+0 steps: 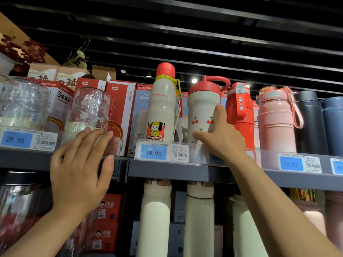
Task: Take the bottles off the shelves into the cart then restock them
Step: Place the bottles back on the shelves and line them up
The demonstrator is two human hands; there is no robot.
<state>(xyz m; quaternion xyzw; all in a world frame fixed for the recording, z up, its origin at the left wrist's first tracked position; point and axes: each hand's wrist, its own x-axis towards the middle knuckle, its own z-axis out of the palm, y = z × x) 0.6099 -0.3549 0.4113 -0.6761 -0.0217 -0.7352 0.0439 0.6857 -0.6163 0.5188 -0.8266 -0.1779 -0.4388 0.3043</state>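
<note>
A cream bottle with cherry prints and a red lid (203, 110) stands on the upper shelf (185, 170). My right hand (220, 136) wraps its lower right side, thumb across the front and fingers behind. Left of it stands a taller cream bottle with a red cap and a yellow cartoon dog (161, 108). To the right are a red bottle (240, 112), a pink bottle (274, 119) and two dark flasks (308, 123). My left hand (81, 169) hovers flat and empty in front of the shelf edge, below a glass mug with daisies (91, 110).
Red and white product boxes (118, 112) stand behind the mugs. Blue price tags (153, 153) line the shelf lip. On the shelf below stand several cream bottles (155, 216) and boxes. Dark ceiling slats run overhead.
</note>
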